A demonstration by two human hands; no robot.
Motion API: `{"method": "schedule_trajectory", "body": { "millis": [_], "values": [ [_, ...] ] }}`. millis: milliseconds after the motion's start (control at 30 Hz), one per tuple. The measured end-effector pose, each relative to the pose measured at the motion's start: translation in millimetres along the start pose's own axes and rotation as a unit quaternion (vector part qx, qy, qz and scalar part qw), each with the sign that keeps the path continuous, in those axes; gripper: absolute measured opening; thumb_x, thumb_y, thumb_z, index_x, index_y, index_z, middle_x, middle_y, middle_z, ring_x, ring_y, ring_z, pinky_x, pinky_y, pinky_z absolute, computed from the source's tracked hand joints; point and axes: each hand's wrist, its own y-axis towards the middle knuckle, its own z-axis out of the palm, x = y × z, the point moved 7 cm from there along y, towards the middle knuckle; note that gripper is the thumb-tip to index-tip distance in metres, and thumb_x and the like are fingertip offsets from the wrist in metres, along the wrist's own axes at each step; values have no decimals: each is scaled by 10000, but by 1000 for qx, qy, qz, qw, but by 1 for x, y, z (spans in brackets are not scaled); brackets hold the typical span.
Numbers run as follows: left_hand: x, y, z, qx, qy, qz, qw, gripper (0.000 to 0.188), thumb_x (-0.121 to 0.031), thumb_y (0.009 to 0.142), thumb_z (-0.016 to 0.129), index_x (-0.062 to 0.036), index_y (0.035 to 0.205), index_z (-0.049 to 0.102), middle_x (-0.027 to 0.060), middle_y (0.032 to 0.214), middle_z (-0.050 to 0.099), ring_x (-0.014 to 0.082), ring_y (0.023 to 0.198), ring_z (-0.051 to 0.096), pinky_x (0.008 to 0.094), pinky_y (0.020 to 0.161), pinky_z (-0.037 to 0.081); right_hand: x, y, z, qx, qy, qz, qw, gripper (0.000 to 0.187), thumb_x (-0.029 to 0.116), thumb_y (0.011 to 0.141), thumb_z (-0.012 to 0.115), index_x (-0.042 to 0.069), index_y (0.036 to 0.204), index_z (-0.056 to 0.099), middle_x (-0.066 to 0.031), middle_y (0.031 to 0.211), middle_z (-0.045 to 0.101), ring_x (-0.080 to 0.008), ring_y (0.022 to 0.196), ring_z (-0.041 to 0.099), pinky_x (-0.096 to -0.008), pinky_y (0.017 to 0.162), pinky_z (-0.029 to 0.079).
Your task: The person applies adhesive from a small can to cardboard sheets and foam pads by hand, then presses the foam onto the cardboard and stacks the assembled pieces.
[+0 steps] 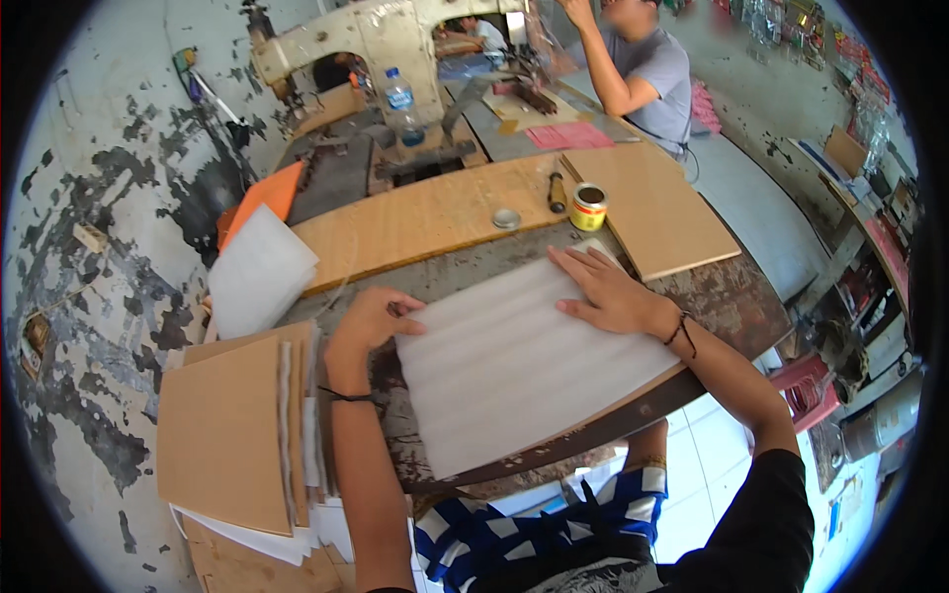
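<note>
On our worktable (717, 296), foam (534, 366) covers board (618, 400), alignment seemingly unfinished — right hand (621, 298), fingers spread; left hand (371, 316), curled, pinch unclear.

The blue-labelled bottle (400, 101) and yellow-and-red-labelled tin (587, 211) carry labels too small to read.

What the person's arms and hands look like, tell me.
The left hand is ungloved, with a thin black wristband; the right hand, also ungloved, has a dark, knotted-looking bracelet. The right sleeve is black, roughly elbow-length.
</note>
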Motion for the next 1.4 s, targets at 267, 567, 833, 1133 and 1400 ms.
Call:
{"method": "schedule_trajectory", "body": {
  "millis": [267,567,833,1133,1400],
  "values": [
    [-15,-1,3,4,33,3,999,483,-238,657,923,-77,1091,782,66,841,626,175,724,560,300,690,484,7,-15,0,15,-16,13,1000,812,510,1020,475,25,1585,150,-291,1532,373,-459,1466,280,-539,1217,171],
    [-10,-3,4,-2,44,0,999,462,-225,662,918,-82,1080,784,62,826,641,163,712,560,300,680,487,-1,-15,0,12,9,19,1000,803,521,1020,470,38,1585,167,-302,1524,379,-460,1464,286,-543,1217,167],
    [16,2,-4,25,-9,-5,1000,318,-117,735,869,-22,1023,774,82,898,755,149,824,671,294,771,527,0,-12,-4,7,15,25,1000,797,471,1001,535,18,1573,213,-314,1510,387,-437,1461,305,-538,1218,179],
    [2,-5,-8,-14,58,-9,998,340,-188,688,904,-44,976,796,121,902,760,220,833,693,337,765,523,5,-6,-1,14,85,35,996,803,304,983,615,67,1600,159,-258,1552,376,-382,1489,285,-480,1227,178],
    [11,-11,-8,-1,17,-64,998,344,-171,701,902,-32,991,782,78,852,739,180,781,658,327,701,512,150,60,2,78,171,-154,970,797,98,954,620,71,1593,145,-218,1414,556,-404,1289,538,-442,1091,422]
  ]
}}
